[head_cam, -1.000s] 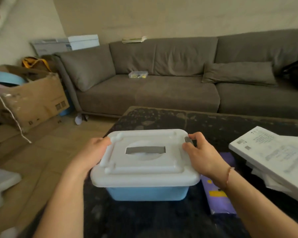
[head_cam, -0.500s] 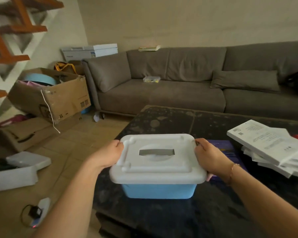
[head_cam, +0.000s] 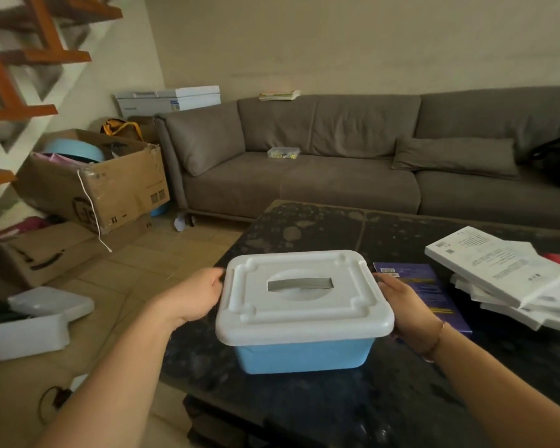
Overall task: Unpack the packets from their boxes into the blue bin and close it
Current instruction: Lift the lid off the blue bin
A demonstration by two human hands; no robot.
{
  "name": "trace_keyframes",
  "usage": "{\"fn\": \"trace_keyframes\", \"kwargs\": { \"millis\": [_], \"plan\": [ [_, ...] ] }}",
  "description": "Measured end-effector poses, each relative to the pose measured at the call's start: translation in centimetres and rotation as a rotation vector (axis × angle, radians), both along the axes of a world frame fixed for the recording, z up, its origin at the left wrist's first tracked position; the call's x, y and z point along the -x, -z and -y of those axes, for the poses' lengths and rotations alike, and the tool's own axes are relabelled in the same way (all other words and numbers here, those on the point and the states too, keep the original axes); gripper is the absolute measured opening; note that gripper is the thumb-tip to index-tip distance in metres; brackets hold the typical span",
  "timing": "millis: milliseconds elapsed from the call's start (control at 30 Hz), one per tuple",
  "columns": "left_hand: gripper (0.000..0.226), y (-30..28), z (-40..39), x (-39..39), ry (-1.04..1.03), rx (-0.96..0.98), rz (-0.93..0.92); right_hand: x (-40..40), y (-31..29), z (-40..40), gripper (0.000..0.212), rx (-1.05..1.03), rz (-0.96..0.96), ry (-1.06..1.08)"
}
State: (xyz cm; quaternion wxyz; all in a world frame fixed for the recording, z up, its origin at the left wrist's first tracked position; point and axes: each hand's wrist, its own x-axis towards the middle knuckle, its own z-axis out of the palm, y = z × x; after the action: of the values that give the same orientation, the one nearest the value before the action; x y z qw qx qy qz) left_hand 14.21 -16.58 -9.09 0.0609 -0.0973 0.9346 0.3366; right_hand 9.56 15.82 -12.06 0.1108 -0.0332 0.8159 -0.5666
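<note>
Fingers of both hands (head_cam: 194,297) (head_cam: 404,310) vanish behind the white lid (head_cam: 303,297); grip unclear.

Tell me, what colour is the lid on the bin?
The lid is white, with a grey handle; the head view shows it.

Lighting: dim, soft, warm-toned indoor daylight; source not visible. Shadows: faint, diffuse. Glare: mild sheen on dark bench (head_cam: 401,399). Blur: staircase (head_cam: 29,59) smeared at upper left (edges generally soft). Distortion: wide-angle bowing of sofa (head_cam: 337,176) toward frame margins.
</note>
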Motion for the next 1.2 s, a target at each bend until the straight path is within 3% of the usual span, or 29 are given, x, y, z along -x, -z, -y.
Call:
{"fn": "trace_keyframes", "kwargs": {
  "millis": [100, 167, 300, 400, 633, 800, 933, 1033, 1133, 1200],
  "plan": [
    [0.027, 1.7, 0.8, -1.3, -0.079, -0.259, 0.027, 0.1, -0.1, 0.2, 0.023, 0.038, 0.071, -0.024],
    [0.027, 2.3, 0.7, -1.8, -0.159, -0.427, -0.028, 0.2, -0.3, 0.3, 0.022, -0.053, 0.001, 0.030],
    [0.026, 2.2, 0.0, -2.1, -0.244, -0.381, -0.271, -0.4, -1.6, -0.2, 0.027, -0.261, -0.322, 0.235],
    [0.031, 1.7, -0.5, -2.5, -0.346, -0.293, -0.368, -1.8, -2.9, 0.2, 0.027, -0.378, -0.360, 0.131],
    [0.027, -1.1, -1.2, -3.4, -0.247, -0.246, -0.237, -2.0, -4.5, 0.5, 0.023, -0.377, -0.300, 0.094],
    [0.022, -4.9, -1.1, -2.7, -0.189, -0.177, -0.305, -0.9, -8.5, 0.3, 0.028, -0.332, -0.347, 0.113],
    [0.008, -8.5, -0.4, 0.2, -0.267, -0.240, -0.422, 2.3, -11.3, 1.4, 0.029, -0.151, -0.311, 0.155],
    [0.022, -10.7, 0.4, 3.5, -0.297, -0.318, -0.536, 5.8, -12.6, 2.4, 0.026, 0.022, -0.248, 0.180],
    [0.037, -11.5, 0.4, 7.1, -0.280, -0.345, -0.620, 8.5, -12.2, 3.3, 0.021, 0.052, -0.261, 0.195],
    [0.039, -10.4, 0.9, 9.1, -0.253, -0.526, -0.557, 10.1, -10.6, 3.7, 0.032, 0.179, -0.193, 0.207]
  ]
}}
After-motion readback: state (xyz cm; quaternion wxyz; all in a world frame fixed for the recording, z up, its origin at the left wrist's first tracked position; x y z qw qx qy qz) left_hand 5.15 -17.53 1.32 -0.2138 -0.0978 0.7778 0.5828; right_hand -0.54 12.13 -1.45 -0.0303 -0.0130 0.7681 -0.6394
